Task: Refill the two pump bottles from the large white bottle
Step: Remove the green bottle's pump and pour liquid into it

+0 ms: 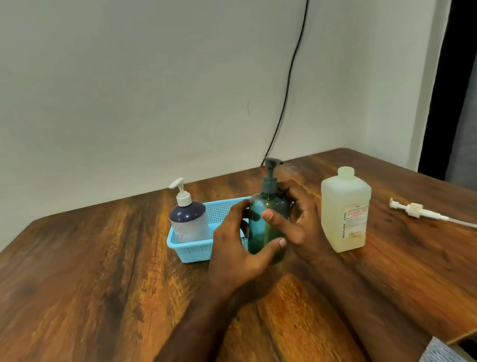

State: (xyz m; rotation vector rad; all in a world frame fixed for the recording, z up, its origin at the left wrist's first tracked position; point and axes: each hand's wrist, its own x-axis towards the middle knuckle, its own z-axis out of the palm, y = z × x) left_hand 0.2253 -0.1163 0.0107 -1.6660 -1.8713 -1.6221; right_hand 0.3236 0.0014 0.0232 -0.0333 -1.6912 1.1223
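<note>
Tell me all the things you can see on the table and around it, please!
green pump bottle: one, dark green, upright, held in front of the basket
white-pump bottle: one, pale with dark top part, stands in the basket's left end
basket: one, light blue, mid-table
large white bottle: one, milky white, no cap, right of the hands
loose pump: one, white with a long tube, lies far right
table: one, brown wood
cable: one, black, on the wall
left hand: grips the green bottle
right hand: curls round it
</note>
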